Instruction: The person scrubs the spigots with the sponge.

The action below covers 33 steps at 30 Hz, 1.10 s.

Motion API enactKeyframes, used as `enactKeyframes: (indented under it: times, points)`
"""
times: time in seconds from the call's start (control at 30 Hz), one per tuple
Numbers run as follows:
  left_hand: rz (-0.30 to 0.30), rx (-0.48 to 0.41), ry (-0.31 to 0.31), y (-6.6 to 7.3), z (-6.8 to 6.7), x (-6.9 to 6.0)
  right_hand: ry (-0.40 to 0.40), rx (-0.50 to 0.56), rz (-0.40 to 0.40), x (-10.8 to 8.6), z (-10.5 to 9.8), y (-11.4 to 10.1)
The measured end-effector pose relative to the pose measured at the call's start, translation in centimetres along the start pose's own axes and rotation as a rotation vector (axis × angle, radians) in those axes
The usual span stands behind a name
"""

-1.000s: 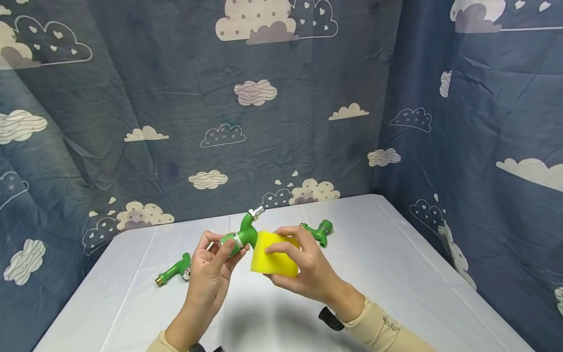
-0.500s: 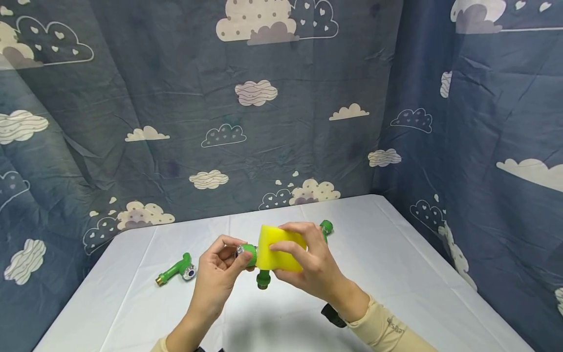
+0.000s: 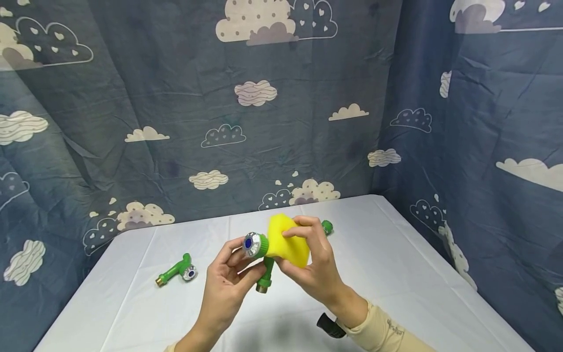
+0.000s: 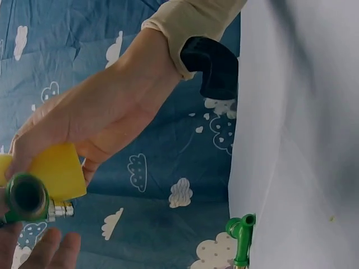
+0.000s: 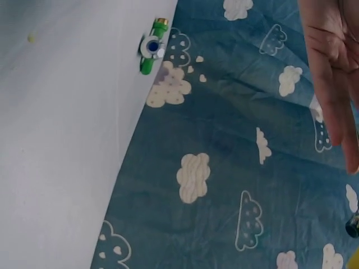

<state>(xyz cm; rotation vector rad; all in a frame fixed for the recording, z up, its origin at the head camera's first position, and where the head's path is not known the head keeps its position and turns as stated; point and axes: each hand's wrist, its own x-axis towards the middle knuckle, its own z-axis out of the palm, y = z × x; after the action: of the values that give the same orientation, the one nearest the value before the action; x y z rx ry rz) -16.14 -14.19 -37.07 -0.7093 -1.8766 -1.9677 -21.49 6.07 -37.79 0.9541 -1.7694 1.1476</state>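
Above the table, my left hand [image 3: 230, 278] holds a green garden tap [image 3: 265, 279] with its chrome-and-blue knob [image 3: 252, 244] turned toward me. Its threaded end points down. My right hand [image 3: 321, 266] grips a yellow sponge [image 3: 281, 239], which is against the tap just behind the knob. In the left wrist view, the tap's round open end [image 4: 27, 196] lies in front of the sponge [image 4: 59, 171], and a silver fitting shows beside it. The right wrist view catches the left hand [image 5: 331, 73] and only a corner of the sponge [image 5: 354, 260].
A second green tap [image 3: 178, 270] lies on the white-covered table [image 3: 132, 303] to the left. Behind the right hand, another green tap [image 3: 327, 227] is mostly hidden. Dark blue cloud-patterned cloth [image 3: 281, 137] hangs behind and at the sides. A black strap [image 3: 331, 326] sits by the right wrist.
The left hand has turned the tap so its knob faces me and the spout no longer points up. Both hands have shifted slightly right, and the sponge has tilted and moved upward.
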Motion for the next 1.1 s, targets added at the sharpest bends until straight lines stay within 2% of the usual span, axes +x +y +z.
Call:
enactKeyframes:
  times: [0.17, 0.33, 0.4, 0.47, 0.63, 0.77, 0.9, 1.0, 1.1]
  points:
    - [0.008, 0.007, -0.062, -0.1, 0.1, -0.1, 0.006, -0.003, 0.030, -0.2, 0.2, -0.2]
    - [0.014, 0.061, -0.041, 0.1, -0.2, 0.2, -0.003, -0.003, 0.026, -0.2, 0.2, -0.4]
    - [0.004, 0.091, -0.028, 0.1, -0.5, 0.4, -0.010, -0.007, -0.008, -0.2, 0.2, -0.3]
    - [-0.022, 0.105, -0.027, 0.2, -1.0, 0.7, -0.019, -0.005, -0.055, -0.1, 0.1, -0.1]
    - [-0.165, 0.137, -0.034, 0.2, -1.9, 1.3, -0.048, -0.017, -0.145, 0.0, 0.0, 0.7]
    - [-0.272, 0.143, -0.096, -0.1, -2.4, 1.7, -0.053, -0.047, -0.184, 0.2, -0.4, 1.1]
    - [-0.339, 0.147, -0.188, -0.4, -2.6, 1.9, -0.095, -0.090, -0.239, 0.5, -0.8, 1.3]
    - [-0.352, 0.199, -0.240, -0.3, -2.8, 1.8, -0.157, -0.099, -0.246, 0.7, -1.0, 1.3]
    - [-0.318, 0.286, -0.276, 0.0, -3.2, 1.8, -0.209, -0.015, -0.167, 1.0, -1.1, 1.2]
